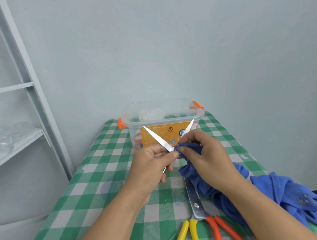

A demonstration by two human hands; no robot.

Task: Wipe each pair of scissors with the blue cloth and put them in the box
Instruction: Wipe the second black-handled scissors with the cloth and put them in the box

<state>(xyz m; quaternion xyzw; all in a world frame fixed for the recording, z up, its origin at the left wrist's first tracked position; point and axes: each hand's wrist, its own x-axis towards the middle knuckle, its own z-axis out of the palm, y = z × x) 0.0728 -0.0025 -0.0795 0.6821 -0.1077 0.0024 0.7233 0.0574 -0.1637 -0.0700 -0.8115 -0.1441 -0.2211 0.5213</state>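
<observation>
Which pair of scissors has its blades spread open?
The scissors in the left hand, blades forming a V before the box; the orange-handled scissors on the table lie shut.

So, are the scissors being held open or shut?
Open. The scissors show blades spread in a wide V, the right hand pinching the blue cloth where they meet.

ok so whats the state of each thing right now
held scissors: blades spread wide, gripped by left hand
blue cloth: bunched, pinched onto the scissors by right hand
box: lid off, red-handled scissors inside
orange-handled scissors: blades shut, flat on the table
yellow-handled pair: on the table, blades hidden
</observation>
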